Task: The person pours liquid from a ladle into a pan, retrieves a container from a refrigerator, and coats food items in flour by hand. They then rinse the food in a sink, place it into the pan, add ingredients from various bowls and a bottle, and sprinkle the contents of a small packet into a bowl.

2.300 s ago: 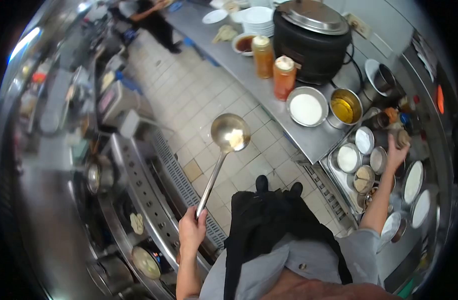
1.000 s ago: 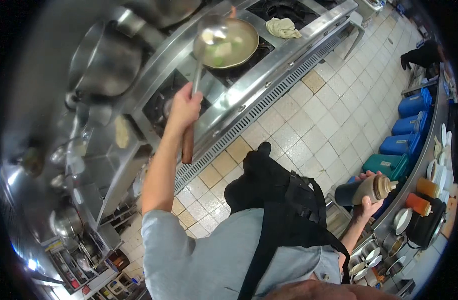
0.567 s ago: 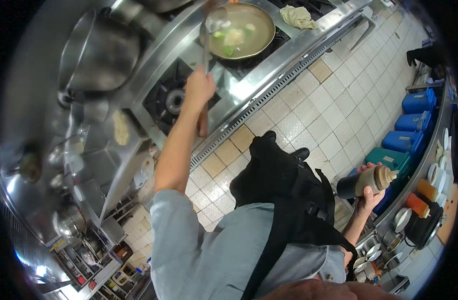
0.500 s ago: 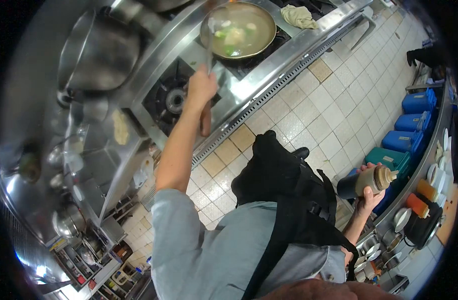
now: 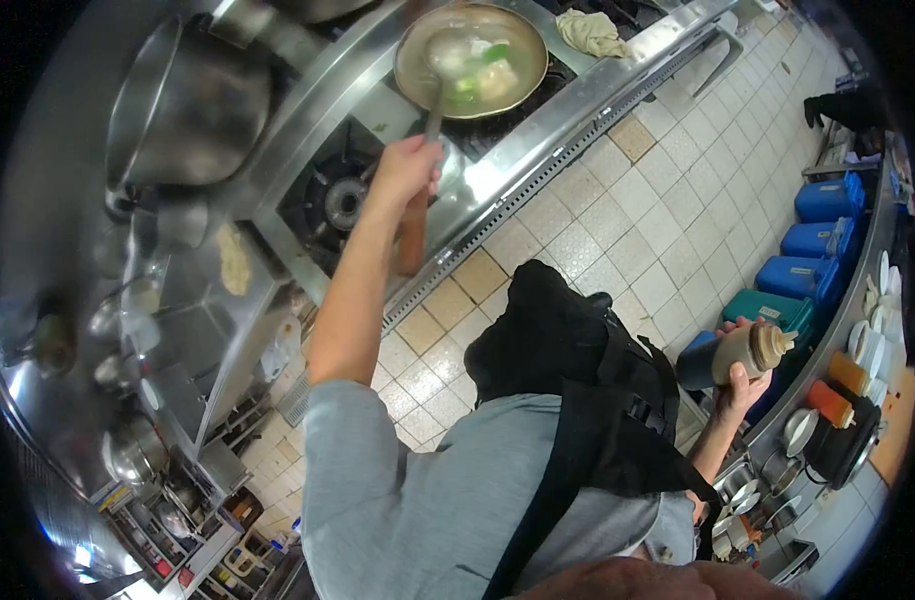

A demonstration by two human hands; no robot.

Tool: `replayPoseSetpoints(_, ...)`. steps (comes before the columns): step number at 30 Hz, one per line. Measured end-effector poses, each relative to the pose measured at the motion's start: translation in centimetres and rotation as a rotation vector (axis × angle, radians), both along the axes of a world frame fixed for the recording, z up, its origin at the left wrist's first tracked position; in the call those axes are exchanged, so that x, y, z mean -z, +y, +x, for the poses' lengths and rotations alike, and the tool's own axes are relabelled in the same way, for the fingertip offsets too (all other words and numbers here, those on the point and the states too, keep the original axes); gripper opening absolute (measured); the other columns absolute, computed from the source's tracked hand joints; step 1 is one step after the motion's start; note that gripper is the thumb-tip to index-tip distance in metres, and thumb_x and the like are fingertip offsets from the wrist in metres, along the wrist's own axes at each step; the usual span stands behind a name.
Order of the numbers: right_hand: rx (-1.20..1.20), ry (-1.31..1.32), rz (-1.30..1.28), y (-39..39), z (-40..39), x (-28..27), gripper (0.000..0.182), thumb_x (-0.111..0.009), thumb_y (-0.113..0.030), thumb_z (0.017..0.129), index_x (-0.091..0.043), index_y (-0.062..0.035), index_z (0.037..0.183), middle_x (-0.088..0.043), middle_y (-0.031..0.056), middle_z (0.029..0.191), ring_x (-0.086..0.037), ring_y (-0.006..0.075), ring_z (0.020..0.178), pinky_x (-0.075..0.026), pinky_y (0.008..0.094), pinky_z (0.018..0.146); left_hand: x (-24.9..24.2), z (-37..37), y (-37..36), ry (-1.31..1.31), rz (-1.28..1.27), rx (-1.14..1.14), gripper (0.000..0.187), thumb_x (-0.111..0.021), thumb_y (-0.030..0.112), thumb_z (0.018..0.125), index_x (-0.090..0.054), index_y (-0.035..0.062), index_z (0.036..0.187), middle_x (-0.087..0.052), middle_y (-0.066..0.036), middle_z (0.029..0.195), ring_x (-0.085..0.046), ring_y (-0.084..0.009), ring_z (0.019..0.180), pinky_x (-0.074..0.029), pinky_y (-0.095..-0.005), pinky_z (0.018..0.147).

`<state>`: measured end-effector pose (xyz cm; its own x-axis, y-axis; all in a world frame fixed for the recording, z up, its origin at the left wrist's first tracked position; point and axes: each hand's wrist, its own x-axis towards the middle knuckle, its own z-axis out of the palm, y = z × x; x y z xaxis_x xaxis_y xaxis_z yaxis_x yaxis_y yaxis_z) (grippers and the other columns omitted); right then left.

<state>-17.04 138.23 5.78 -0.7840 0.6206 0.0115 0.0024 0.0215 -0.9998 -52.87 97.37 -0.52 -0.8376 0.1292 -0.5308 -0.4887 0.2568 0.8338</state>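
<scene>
In the head view, my left hand (image 5: 408, 172) is closed round a ladle (image 5: 434, 118) with a brown handle. The bowl of the ladle is in a round pan (image 5: 403, 85) that holds pale liquid with green and whitish pieces. My right hand (image 5: 743, 388) grips a squeeze bottle (image 5: 738, 355) with dark contents and a pale nozzle, tilted on its side away from the stove. Its fingers wrap round the bottle, with the thumb on the near side.
An unlit-looking burner (image 5: 346, 203) lies left of the pan, and a crumpled cloth (image 5: 593, 33) lies to its right. A big metal pot (image 5: 193, 110) stands at the upper left. Blue bins (image 5: 800, 277) and a green bin (image 5: 770, 308) line the right counter, which holds plates and bottles.
The ladle's bowl has moved slightly right and down in the pan, and the green and whitish pieces have shifted. My right hand still holds the bottle in much the same place.
</scene>
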Motion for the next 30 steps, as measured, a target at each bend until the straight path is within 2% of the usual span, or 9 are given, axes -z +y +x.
replayPoseSetpoints(5,0.003,-0.005,-0.014,-0.3,-0.2,0.0,0.101,-0.086,-0.041,0.07,-0.036,0.0077,0.142,-0.057,0.0239,0.125,-0.063,0.0332,0.109,-0.053,0.046,0.094,0.8,-0.4,-1.7,-0.096,0.141,0.048,0.02,-0.059,0.017,0.092,-0.065,-0.0009,0.1,-0.058,-0.006,0.069,-0.055,-0.0115,0.056,-0.043,-0.0272,0.044)
replayPoseSetpoints(9,0.007,0.001,-0.019,-0.8,-0.4,0.0,0.1,-0.086,-0.042,0.07,-0.037,0.0076,0.141,-0.057,0.0236,0.125,-0.063,0.0335,0.109,-0.053,0.0462,0.095,3.6,0.6,-1.1,0.458,-0.465,0.16,0.022,-0.063,0.017,0.087,-0.067,0.0,0.1,-0.061,-0.009,0.067,-0.06,-0.0159,0.058,-0.047,-0.0309,0.048)
replayPoseSetpoints(11,-0.006,-0.016,-0.001,-0.8,-0.3,0.0,0.099,-0.086,-0.041,0.07,-0.038,0.0073,0.141,-0.057,0.0234,0.125,-0.063,0.0336,0.11,-0.053,0.0464,0.095,1.9,0.6,-0.3,-0.016,0.048,0.019,0.022,-0.06,0.017,0.092,-0.063,-0.0014,0.103,-0.057,-0.004,0.066,-0.053,-0.0097,0.051,-0.041,-0.0265,0.043)
replayPoseSetpoints(15,-0.065,-0.023,-0.002,-0.9,-0.7,-0.1,0.093,-0.086,-0.037,0.072,-0.04,0.0068,0.14,-0.059,0.023,0.124,-0.063,0.0337,0.111,-0.052,0.0461,0.096,2.5,0.1,-0.7,-0.132,0.25,0.007,0.026,-0.061,0.02,0.092,-0.063,-0.002,0.105,-0.059,-0.007,0.068,-0.056,-0.0084,0.057,-0.042,-0.0282,0.044)
replayPoseSetpoints(17,-0.079,-0.091,0.11,-0.9,-1.5,-0.4,0.085,-0.085,-0.031,0.073,-0.044,0.0065,0.137,-0.061,0.0191,0.122,-0.063,0.0295,0.111,-0.05,0.0412,0.097,0.3,1.6,0.6,0.191,-0.355,0.22,0.028,-0.061,0.019,0.091,-0.064,-0.0002,0.111,-0.064,-0.014,0.079,-0.064,-0.0169,0.068,-0.047,-0.0337,0.051)
replayPoseSetpoints(18,-0.081,-0.092,0.112,-0.6,-2.1,-0.5,0.085,-0.085,-0.031,0.073,-0.044,0.0065,0.137,-0.062,0.0191,0.122,-0.063,0.0295,0.111,-0.05,0.0412,0.097,1.7,2.1,0.2,0.534,-0.597,0.281,0.037,-0.061,0.018,0.089,-0.061,0.0014,0.122,-0.067,-0.021,0.089,-0.068,-0.034,0.08,-0.053,-0.0427,0.066)
replayPoseSetpoints(24,-0.22,-0.24,0.453,-0.5,-7.8,-1.7,0.063,-0.08,-0.017,0.077,-0.052,0.0026,0.13,-0.064,0.0098,0.114,-0.061,0.0179,0.105,-0.047,0.0325,0.095,-1.3,4.2,-0.1,0.619,-0.966,0.286,0.051,-0.061,0.015,0.087,-0.052,0.0021,0.135,-0.066,-0.025,0.094,-0.063,-0.0481,0.094,-0.052,-0.051,0.082)
replayPoseSetpoints(28,-0.338,-0.237,0.551,-1.6,-13.0,-2.7,0.06,-0.08,-0.016,0.077,-0.054,0.0041,0.127,-0.065,0.0108,0.112,-0.061,0.0186,0.104,-0.048,0.0334,0.094,1.7,5.6,-3.5,0.958,-0.701,0.084,0.045,-0.061,0.015,0.089,-0.054,0.0021,0.132,-0.068,-0.022,0.094,-0.069,-0.038,0.081,-0.054,-0.0462,0.072)
replayPoseSetpoints(30,-0.372,-0.229,0.566,-2.4,-15.9,-2.3,0.061,-0.08,-0.017,0.077,-0.054,0.0041,0.128,-0.065,0.0114,0.113,-0.062,0.019,0.105,-0.048,0.0338,0.094,1.5,7.7,-4.6,0.436,-0.242,-0.197,0.043,-0.066,0.015,0.09,-0.055,0.0013,0.129,-0.066,-0.011,0.08,-0.065,-0.0215,0.063,-0.051,-0.0344,0.054)
